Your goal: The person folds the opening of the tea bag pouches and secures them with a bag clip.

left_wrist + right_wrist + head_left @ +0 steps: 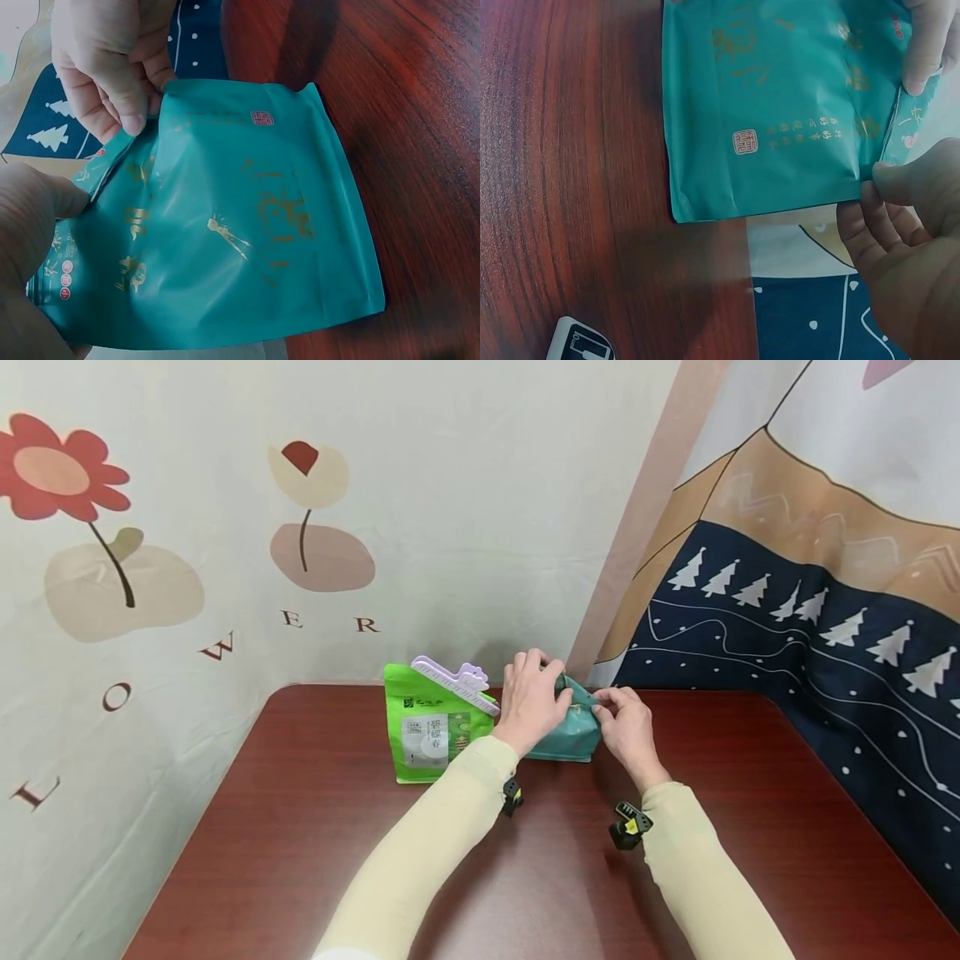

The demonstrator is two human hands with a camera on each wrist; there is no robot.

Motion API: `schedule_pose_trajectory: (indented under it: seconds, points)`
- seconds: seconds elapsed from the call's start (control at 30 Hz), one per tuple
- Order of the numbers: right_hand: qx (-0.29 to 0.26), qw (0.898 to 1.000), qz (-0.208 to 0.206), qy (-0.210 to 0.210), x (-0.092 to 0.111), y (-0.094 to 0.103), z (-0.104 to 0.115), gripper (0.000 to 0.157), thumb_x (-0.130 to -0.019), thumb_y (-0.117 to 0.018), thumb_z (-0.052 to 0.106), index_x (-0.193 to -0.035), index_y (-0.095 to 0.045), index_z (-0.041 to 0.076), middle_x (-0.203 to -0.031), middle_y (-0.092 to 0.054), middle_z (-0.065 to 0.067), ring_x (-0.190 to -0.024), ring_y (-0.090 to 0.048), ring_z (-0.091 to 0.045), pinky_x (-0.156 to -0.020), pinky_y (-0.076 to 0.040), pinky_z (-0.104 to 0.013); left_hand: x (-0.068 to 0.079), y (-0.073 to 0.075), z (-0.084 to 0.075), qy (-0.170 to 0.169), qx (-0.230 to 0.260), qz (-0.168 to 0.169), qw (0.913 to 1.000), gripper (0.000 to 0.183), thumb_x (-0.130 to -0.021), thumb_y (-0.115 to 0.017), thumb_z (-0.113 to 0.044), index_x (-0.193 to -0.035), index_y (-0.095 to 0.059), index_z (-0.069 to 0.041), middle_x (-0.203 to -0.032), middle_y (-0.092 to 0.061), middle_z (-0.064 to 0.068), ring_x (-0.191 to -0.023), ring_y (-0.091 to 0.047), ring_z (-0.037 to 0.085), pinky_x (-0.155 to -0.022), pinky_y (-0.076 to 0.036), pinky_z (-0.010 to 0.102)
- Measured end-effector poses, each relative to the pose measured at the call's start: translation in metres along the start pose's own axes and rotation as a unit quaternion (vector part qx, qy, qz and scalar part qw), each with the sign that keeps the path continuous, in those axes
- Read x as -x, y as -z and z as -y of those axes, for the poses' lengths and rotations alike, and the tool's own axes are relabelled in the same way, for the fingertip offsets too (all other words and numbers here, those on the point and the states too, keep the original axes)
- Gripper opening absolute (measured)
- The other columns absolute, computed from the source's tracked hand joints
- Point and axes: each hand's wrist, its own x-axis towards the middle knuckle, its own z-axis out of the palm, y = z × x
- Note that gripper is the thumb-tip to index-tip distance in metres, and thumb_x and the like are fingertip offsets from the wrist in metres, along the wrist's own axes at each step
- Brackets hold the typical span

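Note:
A teal pouch (pixel 573 735) with gold lettering stands near the back edge of the table. The left hand (pixel 531 702) grips its top edge from the left, thumb on the near face. At the top right corner, the right hand (pixel 628 731) pinches the edge between thumb and fingers. In the left wrist view the pouch's top (pixel 112 161) shows a crease or flap between the left thumb (pixel 64 196) and the right hand (pixel 105 64). The right wrist view shows the right thumb (pixel 900 182) pressed on this edge, with the left fingers farther along it.
Left of the teal pouch stands a bright green tea bag (pixel 405 727), a lilac clip (pixel 453 683) slanting across its top. The dark red wooden table (pixel 555 877) meets a printed cloth backdrop (pixel 465 510) behind. A black device is strapped at each wrist.

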Motion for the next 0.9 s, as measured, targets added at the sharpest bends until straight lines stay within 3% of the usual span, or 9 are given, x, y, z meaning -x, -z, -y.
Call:
schedule_pose_trajectory:
  seconds: [0.5, 0.9]
  points:
    - [-0.009, 1.000, 0.005, -0.019, 0.010, 0.009, -0.005, 0.024, -0.095, -0.069, 0.000, -0.119, -0.069, -0.004, -0.110, -0.063, -0.021, -0.093, -0.069, -0.037, -0.080, -0.053, -0.037, 0.002, 0.000, 0.001, 0.000, 0.011, -0.002, 0.9999, 0.029, -0.099, -0.069, -0.038, -0.120, -0.073, -0.019, -0.122, -0.060, 0.007, -0.113, -0.052, 0.026, -0.094, -0.043, 0.040]
    - [-0.006, 0.999, 0.044, -0.017, 0.020, 0.018, -0.009, 0.032, -0.096, -0.066, 0.001, -0.128, -0.064, -0.004, -0.111, -0.067, -0.022, -0.097, -0.068, -0.037, -0.088, -0.053, -0.048, 0.001, 0.001, 0.003, 0.001, 0.015, 0.000, 0.9999, 0.026, -0.100, -0.068, -0.038, -0.120, -0.073, -0.021, -0.122, -0.059, 0.006, -0.113, -0.051, 0.026, -0.096, -0.043, 0.040]
